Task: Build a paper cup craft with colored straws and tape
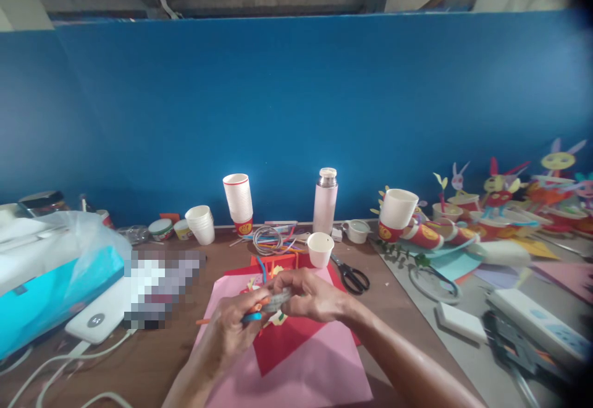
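Over the pink and red paper sheets, my two hands meet. My left hand is closed around thin orange and blue strips, whose material I cannot make out. My right hand is closed on a greyish, see-through roll that looks like clear tape, and its near side touches my left fingers. Small yellow and white paper cut-outs lie beneath, partly covered by the hands. Just behind my right hand stands a white paper cup.
Black-handled scissors lie right of the paper. Behind are coloured strips, a pink flask and stacked cups. A white power bank with cables is left. Paper-cup figures, a glue gun and a power strip are right.
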The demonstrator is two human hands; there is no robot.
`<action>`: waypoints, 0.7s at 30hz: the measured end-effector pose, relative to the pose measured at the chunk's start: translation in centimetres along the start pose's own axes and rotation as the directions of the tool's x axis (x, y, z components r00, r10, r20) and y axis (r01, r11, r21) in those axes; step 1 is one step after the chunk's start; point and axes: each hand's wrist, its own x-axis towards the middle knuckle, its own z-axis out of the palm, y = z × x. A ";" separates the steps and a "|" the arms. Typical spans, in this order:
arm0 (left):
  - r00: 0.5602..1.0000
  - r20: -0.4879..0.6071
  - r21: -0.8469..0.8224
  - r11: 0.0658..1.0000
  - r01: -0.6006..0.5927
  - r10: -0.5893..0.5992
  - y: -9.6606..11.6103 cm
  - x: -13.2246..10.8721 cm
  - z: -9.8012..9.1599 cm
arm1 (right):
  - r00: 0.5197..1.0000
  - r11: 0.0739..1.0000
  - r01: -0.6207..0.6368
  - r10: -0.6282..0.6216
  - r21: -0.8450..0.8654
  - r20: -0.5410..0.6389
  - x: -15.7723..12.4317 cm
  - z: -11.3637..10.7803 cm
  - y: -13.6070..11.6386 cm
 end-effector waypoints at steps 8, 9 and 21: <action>0.997 0.059 -0.061 0.997 0.048 -0.045 0.3 0.1 -0.3 | 0.997 0.983 -0.039 0.027 0.177 0.067 0.0 -0.1 0.0; 0.997 0.069 -0.065 0.997 0.050 -0.046 0.5 0.1 -0.5 | 0.997 0.980 -0.038 0.024 0.194 0.074 0.0 -0.2 0.0; 0.997 0.067 -0.169 0.984 0.057 -0.046 0.4 0.1 -1.0 | 0.997 0.965 -0.036 0.019 0.258 0.068 0.2 -0.1 0.9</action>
